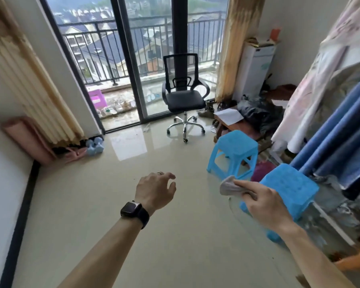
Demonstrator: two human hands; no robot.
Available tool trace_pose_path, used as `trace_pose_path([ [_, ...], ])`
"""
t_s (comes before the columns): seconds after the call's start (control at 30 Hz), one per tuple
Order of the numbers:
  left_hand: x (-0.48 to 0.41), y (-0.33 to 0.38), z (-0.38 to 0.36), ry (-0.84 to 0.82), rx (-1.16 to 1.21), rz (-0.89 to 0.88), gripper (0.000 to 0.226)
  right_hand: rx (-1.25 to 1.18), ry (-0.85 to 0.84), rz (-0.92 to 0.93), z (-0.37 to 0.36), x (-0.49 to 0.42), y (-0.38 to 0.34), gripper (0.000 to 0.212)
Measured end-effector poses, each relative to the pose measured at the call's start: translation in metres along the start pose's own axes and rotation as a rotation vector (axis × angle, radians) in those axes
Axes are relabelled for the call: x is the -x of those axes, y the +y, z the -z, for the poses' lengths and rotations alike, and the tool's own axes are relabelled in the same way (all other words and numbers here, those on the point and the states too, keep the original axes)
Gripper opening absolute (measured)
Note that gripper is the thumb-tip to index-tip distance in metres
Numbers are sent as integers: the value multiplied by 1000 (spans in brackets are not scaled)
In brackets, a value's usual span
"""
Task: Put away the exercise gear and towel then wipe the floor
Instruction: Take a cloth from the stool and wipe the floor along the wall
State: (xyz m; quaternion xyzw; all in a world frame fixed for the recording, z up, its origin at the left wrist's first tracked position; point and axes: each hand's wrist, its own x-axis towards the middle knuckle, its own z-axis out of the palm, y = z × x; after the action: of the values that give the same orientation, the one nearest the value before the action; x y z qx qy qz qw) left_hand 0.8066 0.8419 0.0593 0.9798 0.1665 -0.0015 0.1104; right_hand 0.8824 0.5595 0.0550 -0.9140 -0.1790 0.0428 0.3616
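One crumpled grey cloth (229,187) is being pinched in the right grip (264,202), the left grip (154,190) hanging spread; wiping the glossy beige floor (133,235) beneath is likely beginning.

Right hand (264,201) pinching grey cloth (229,186), left hand (155,190) loose above floor (133,225)

Bright window (133,59) daylight; floor (129,146) glare, warped edges.

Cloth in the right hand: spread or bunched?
Bunched. The right hand grips the cloth in a crumpled wad; only a small lump shows beyond the grip.
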Motion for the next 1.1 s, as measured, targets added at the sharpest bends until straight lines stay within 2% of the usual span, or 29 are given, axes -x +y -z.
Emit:
trace_pose_path([
  [0.3, -164, 36, -43, -162, -34, -191, 39, -1, 129, -195, -5, -93, 50, 38],
  [0.57, -331, 92, -77, -230, -102, -333, 38, -46, 182, -356, -6, -219, 117, 38],
  [1.1, -599, 170, -131, -433, -157, -328, 39, -110, -14, -576, -17, -464, 227, 39],
])
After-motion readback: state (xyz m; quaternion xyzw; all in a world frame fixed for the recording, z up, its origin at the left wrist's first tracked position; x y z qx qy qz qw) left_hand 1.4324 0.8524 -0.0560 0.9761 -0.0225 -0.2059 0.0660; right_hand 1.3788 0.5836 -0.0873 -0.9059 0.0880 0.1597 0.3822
